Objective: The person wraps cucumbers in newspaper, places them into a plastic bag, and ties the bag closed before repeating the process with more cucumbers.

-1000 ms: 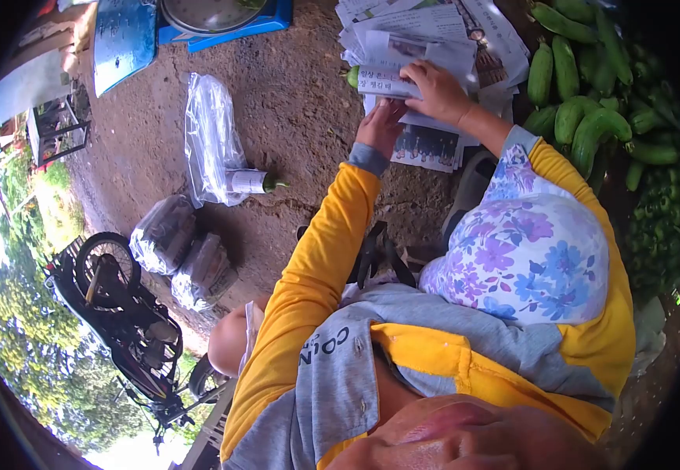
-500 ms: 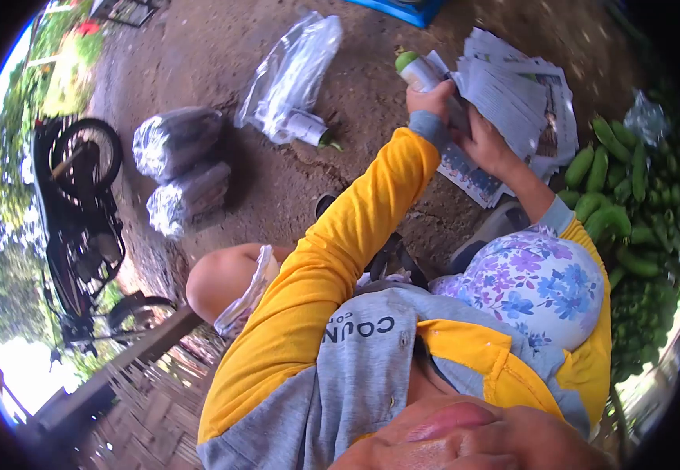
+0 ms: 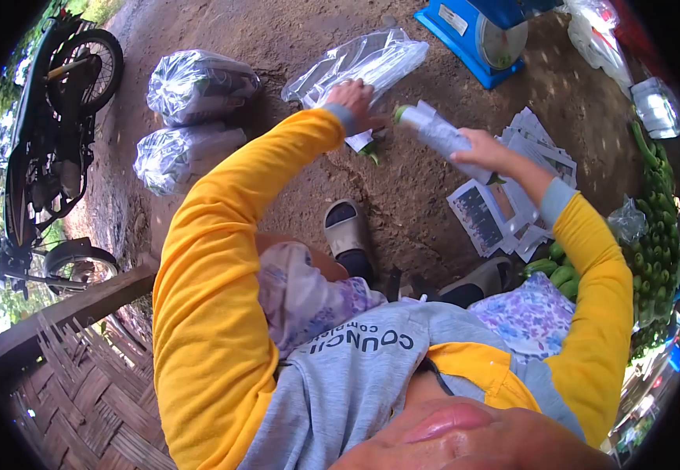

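A long green vegetable wrapped in newspaper is held in my right hand, its green tip showing at the upper left end. My left hand is over the near edge of a clear plastic bag lying on the ground, thumb apart from the fingers. Just below that hand, another paper-wrapped green piece pokes out, partly hidden by the hand. Sheets of cut newspaper are spread on the ground beyond and below my right hand.
Two filled plastic bags lie at the left. A blue scale stands at the top, with plastic bags to its right. Green vegetables are piled at the right. A motorcycle is at the far left.
My left hand has left the wrapped vegetable and moved left to the clear bag. My right hand keeps the vegetable, now more fully wrapped. The view has shifted, showing the whole scale.
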The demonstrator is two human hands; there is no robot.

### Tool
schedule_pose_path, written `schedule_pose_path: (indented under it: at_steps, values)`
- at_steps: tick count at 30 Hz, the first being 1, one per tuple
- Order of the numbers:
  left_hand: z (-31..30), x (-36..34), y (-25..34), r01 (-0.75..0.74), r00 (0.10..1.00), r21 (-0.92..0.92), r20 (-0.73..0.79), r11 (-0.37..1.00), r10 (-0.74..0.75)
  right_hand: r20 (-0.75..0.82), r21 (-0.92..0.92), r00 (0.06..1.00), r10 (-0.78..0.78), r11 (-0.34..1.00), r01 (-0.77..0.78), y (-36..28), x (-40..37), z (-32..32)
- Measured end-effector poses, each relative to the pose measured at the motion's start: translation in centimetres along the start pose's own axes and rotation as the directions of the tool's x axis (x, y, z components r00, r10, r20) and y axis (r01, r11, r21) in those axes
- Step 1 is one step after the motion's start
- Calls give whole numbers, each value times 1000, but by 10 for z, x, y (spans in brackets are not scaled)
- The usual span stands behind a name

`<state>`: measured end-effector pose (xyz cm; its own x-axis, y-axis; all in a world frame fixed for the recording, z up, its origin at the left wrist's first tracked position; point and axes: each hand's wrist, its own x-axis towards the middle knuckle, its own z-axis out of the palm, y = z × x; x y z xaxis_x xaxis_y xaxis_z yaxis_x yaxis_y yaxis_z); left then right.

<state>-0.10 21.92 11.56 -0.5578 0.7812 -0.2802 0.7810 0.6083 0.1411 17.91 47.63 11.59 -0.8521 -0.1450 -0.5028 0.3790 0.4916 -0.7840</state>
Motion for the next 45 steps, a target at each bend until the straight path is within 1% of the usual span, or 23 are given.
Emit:
schedule_pose_path:
  at_steps: [2,4,7,8,17,20,23,24,26,27,28,29,31,33,35,36,37,38,40,41,43,44,45]
  values:
    - [8,-8,-33,61,996,187,-78,981,-47,-137,-116,984,-111,989,95,11,27,36]
    - [22,8,-59,140,990,253,-57,957,-130,-204,-63,977,-59,997,47,18,55,67]
    - [39,40,-93,304,949,2,86,953,-303,-266,114,964,26,993,5,12,90,95]
    - [41,39,-96,329,944,-58,-21,943,-330,-285,172,958,41,985,9,11,101,102]
    - [41,25,-124,291,922,-266,-180,919,-344,-389,270,919,-58,947,174,-8,189,138]
    - [47,24,-121,192,947,-265,-205,945,-249,-503,26,852,-142,984,179,-6,209,147]
    - [55,28,-112,251,967,-168,0,953,-254,-558,-207,801,-218,971,120,-8,204,138]
    - [67,28,-116,167,985,-138,-17,976,-171,-524,-258,827,-202,963,72,-8,203,136]
    - [106,29,-149,55,998,-65,8,996,-55,-350,-75,935,-61,997,37,-28,184,119]
    - [82,26,-124,116,989,-59,104,992,-110,-515,-182,841,-167,980,84,-15,187,136]
    - [74,25,-121,80,990,-115,126,990,-66,-431,-246,873,-227,961,128,-14,173,125]
    - [76,30,-129,5,990,-88,141,996,8,-192,-366,957,-217,921,136,-21,145,98]
    - [63,33,-125,27,971,86,234,996,-47,203,-522,933,-297,773,360,-38,53,28]
    - [5,27,-53,136,928,209,316,968,-199,307,-672,947,-98,682,288,-30,-30,-37]
    - [2,26,-31,68,990,194,111,979,-91,173,-769,975,-138,600,221,6,-117,-107]
    - [2,30,-17,-25,1000,123,18,992,23,-64,-697,973,-223,708,116,32,-178,-142]
    - [3,36,-2,-182,980,65,-64,981,186,-384,-488,922,-44,858,-162,38,-251,-165]
    - [-1,40,23,-267,960,44,-69,963,270,-755,-401,643,-128,866,-299,81,-306,-180]
    - [-8,37,95,-389,918,92,-42,917,394,-950,12,293,110,949,-316,150,-426,-202]
    - [-7,37,124,-434,901,77,28,898,433,-943,317,33,331,924,-215,170,-483,-189]
    - [5,38,171,-558,830,135,107,819,548,-642,666,-347,684,721,190,210,-564,-152]
    - [13,40,194,-579,815,171,152,798,559,-439,712,-428,790,596,370,228,-588,-137]
    - [22,41,213,-586,809,157,155,795,566,-489,689,-364,793,607,396,309,-629,-125]
